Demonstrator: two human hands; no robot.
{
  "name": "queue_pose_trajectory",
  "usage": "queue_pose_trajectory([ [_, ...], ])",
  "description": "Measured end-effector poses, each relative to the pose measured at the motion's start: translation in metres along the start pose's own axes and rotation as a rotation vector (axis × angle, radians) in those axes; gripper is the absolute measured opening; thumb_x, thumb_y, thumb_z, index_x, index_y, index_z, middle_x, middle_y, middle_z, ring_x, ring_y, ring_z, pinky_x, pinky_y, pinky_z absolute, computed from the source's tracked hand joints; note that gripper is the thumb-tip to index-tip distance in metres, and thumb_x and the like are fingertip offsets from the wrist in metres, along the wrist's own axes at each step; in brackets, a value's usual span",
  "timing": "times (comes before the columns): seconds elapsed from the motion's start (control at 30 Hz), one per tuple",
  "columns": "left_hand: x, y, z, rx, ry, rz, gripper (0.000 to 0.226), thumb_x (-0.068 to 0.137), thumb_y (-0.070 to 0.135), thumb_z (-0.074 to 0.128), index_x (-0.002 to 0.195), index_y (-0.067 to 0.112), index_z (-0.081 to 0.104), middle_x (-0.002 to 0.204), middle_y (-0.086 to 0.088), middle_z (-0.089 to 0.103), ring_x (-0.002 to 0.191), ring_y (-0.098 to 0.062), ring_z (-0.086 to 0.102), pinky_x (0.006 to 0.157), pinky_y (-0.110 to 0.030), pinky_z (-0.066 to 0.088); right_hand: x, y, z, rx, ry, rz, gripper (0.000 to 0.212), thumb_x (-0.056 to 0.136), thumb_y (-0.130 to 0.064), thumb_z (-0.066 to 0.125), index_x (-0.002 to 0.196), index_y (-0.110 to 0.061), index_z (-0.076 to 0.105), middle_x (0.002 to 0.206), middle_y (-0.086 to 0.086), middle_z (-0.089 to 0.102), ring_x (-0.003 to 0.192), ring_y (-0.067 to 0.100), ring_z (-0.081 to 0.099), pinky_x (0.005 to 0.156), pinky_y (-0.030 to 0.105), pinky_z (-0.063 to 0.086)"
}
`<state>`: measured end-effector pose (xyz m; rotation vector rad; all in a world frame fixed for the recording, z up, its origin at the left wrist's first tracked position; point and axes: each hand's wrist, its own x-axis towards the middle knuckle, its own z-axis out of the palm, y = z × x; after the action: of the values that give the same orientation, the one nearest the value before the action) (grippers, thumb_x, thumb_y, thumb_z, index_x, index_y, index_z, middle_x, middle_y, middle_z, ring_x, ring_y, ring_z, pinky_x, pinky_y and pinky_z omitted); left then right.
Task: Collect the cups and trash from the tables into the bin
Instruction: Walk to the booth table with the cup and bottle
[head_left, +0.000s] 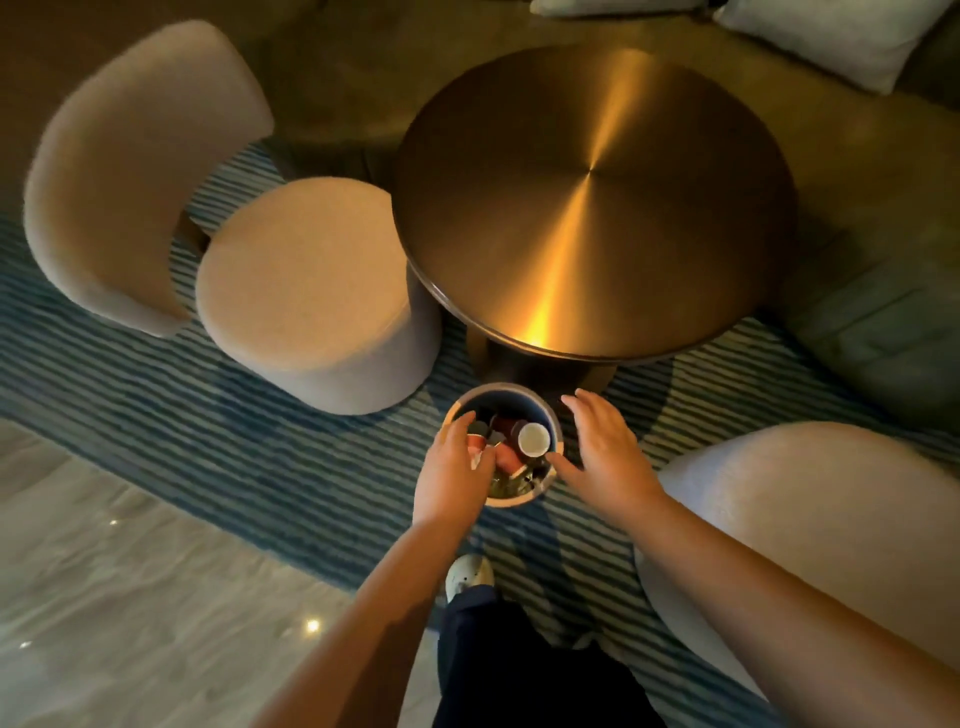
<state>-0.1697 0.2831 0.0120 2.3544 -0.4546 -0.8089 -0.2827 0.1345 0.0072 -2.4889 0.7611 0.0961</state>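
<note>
Small round grey bin (519, 387) holding red paper cups (506, 457) | on striped blue rug (260, 467), by near edge of round brass table (592, 208) | left hand (454, 478) bent over left rim, grip unclear | right hand (605, 452) splayed, empty | clasp opposite sides, lift level

Beige upholstered chair (119, 171), upper left, with curved backrest and round seat; second pale chair (810, 519), lower right. Both stand on a blue-and-white striped rug (182, 431), bordered lower left by a glossy pale floor (130, 597). Light pillows (831, 36), top right, near a grey-green sofa (872, 322).
</note>
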Motion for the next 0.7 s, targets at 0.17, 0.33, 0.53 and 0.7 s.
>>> queue_pose_trajectory([
  [0.17,-0.052,0.116,-0.088,0.21,0.17,0.488,0.055,0.089,0.037,0.053,0.138,0.023,0.033,0.138,0.003,0.043,0.125,-0.012,0.039,0.1,-0.027,0.034,-0.051,-0.048,-0.128,0.067,0.161,0.024,0.069,0.087,-0.041,0.06,0.143,-0.016,0.029,0.15,0.003,0.027,0.138,0.017,0.019,0.111,0.03,0.021],
  [0.33,-0.116,0.231,-0.14,0.305,0.185,0.791,0.048,0.089,0.04,0.052,0.133,0.023,0.042,0.132,0.004,0.049,0.121,-0.012,0.043,0.099,-0.027,0.034,-0.128,-0.069,-0.262,0.023,0.456,0.023,0.067,0.087,-0.045,0.057,0.143,-0.021,0.029,0.148,-0.001,0.032,0.136,0.011,0.024,0.106,0.021,0.018],
  [0.53,-0.233,0.347,-0.118,0.354,0.258,1.186,0.053,0.089,0.049,0.045,0.135,0.023,0.043,0.136,0.001,0.046,0.126,-0.014,0.04,0.099,-0.03,0.034,-0.256,-0.048,-0.379,-0.021,0.788,0.092,0.063,0.086,-0.041,0.058,0.14,-0.018,0.036,0.146,0.002,0.037,0.135,0.016,0.031,0.108,0.032,0.03],
  [0.7,-0.346,0.416,-0.05,0.359,0.247,1.387,0.055,0.089,0.05,0.041,0.137,0.024,0.04,0.141,0.002,0.04,0.131,-0.014,0.032,0.103,-0.033,0.033,-0.399,0.006,-0.43,-0.167,0.888,0.249,0.06,0.087,-0.051,0.052,0.139,-0.028,0.035,0.147,-0.007,0.032,0.134,0.01,0.023,0.105,0.026,0.023],
])
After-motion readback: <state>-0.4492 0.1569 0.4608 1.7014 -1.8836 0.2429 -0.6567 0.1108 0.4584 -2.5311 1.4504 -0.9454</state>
